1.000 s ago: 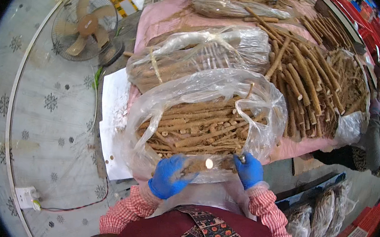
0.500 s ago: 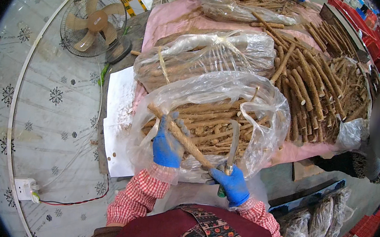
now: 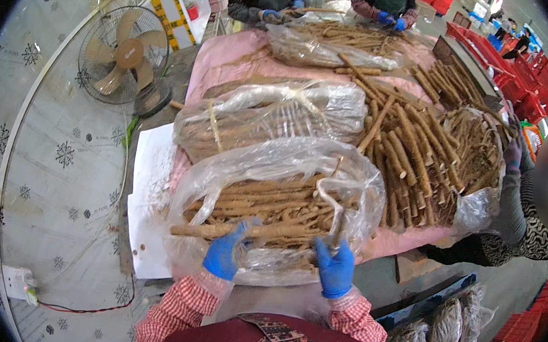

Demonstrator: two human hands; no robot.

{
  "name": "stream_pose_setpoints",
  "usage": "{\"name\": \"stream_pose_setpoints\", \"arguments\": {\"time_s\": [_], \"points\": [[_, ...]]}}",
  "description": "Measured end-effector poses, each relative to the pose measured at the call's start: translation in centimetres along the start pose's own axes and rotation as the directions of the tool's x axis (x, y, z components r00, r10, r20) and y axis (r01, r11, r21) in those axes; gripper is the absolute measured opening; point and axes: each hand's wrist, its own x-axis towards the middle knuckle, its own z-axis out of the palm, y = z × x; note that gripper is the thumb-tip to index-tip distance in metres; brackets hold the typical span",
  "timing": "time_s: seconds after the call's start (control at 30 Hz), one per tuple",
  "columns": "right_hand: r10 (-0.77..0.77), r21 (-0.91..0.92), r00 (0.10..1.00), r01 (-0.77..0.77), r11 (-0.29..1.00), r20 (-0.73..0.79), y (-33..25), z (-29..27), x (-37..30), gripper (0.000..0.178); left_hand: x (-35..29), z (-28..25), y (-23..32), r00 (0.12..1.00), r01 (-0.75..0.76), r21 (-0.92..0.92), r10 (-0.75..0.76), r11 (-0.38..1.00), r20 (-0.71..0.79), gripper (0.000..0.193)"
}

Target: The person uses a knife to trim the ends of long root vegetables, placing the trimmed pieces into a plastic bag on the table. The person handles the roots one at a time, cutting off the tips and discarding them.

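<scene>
Root (image 3: 197,230) swinging diagonal-to-level, lower center | looking brown, slender | left hand (image 3: 225,253) gripping it | right hand (image 3: 333,269) grasping blurred knife (image 3: 339,227)

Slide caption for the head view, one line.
Gloved left hand holds a long root over an open plastic bag of brown roots.

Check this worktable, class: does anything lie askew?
Yes: one root lies crosswise over the loose pile, against its neighbours' slant. At the open bag, a thin brown piece sticks up while most roots lie flat.

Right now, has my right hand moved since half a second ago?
Yes: the right hand moved forward and rightward, relative to the tied plastic bag.
</scene>
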Motion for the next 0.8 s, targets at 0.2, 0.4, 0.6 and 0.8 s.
{"name": "stream_pose_setpoints", "arguments": {"time_s": [0.2,0.4,0.6,0.8], "points": [[-0.219,-0.367,0.974,0.222,0.903,0.05,1.2,0.7,-1.7,0.023,-0.3,-1.1,-1.3,0.989,-0.15,-0.161,0.148,0.976,-0.025,0.031],[-0.325,-0.521,0.938,0.336,0.784,0.116,-0.9,3.2,-1.5,0.023,-0.5,-1.0,-2.3,0.986,-0.164,-0.162,0.163,0.973,-0.024,0.024],[-0.122,-0.601,0.972,0.22,0.768,0.2,2.0,3.4,-0.3,0.024,-1.0,-1.4,-2.3,0.98,-0.194,-0.264,0.201,0.945,0.002,0.025],[-0.058,-0.388,0.992,0.097,0.916,0.111,5.0,1.1,0.8,0.029,-0.8,-2.3,-1.2,0.984,-0.169,-0.294,0.179,0.941,0.008,0.03]]}}
